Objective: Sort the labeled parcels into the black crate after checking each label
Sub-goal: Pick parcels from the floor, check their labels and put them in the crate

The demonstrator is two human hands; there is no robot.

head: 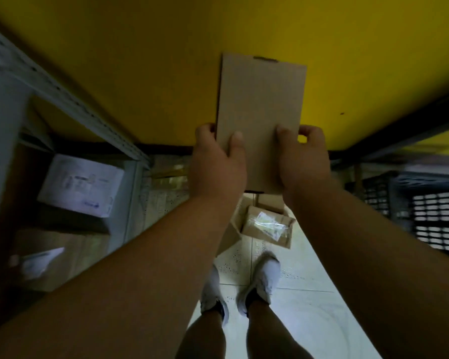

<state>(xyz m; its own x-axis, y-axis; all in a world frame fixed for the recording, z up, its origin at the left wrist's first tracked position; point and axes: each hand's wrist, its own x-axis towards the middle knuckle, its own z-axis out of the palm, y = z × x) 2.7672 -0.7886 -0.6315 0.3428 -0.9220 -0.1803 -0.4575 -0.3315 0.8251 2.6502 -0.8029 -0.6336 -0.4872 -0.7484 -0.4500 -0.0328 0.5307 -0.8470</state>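
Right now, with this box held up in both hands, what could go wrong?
1. The box shows only plain cardboard, so the label may go unchecked.
2. The left hand and right hand grip only its near end; it might tip forward.
3. An open carton sits on the floor just ahead of the shoes, a possible trip on the way to the crate.

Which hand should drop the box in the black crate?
Probably the right hand. Both hands grip the box, but the crate sits on the right, far from the left hand.
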